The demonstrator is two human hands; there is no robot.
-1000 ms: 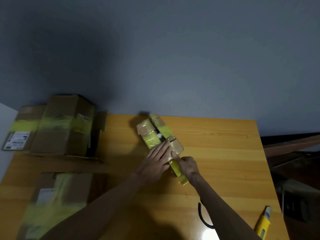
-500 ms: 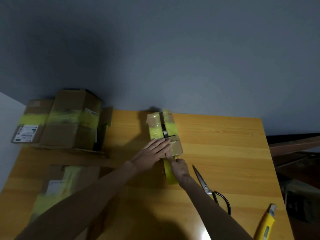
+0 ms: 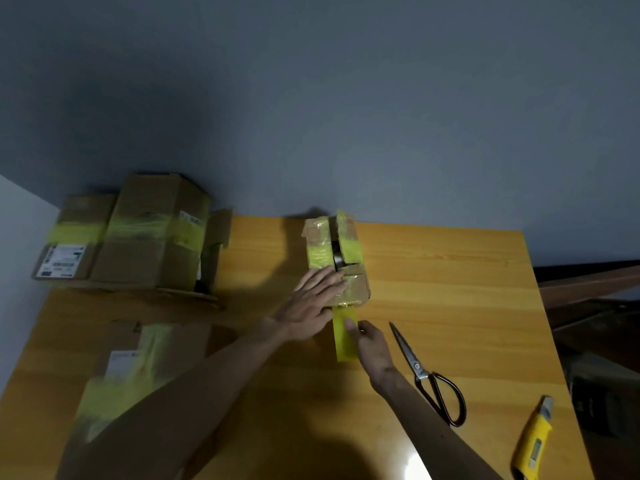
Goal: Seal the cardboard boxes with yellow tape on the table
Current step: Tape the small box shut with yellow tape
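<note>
Brown small cardboard box [image 3: 334, 263] sits mid-way along the far side of the wooden bench [image 3: 450, 306] | our left hand [image 3: 310, 304] spread flat on its near top | our right hand [image 3: 372, 344] pinches the yellow tape strip [image 3: 341, 342] trailing nearward from it

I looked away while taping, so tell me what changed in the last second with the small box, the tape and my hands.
The small cardboard box was turned from slanted to roughly square with the far edge of the table. The right hand, holding the yellow tape strip, slid back along it, away from the box. Unchanged: the left hand presses flat on the box.
</note>
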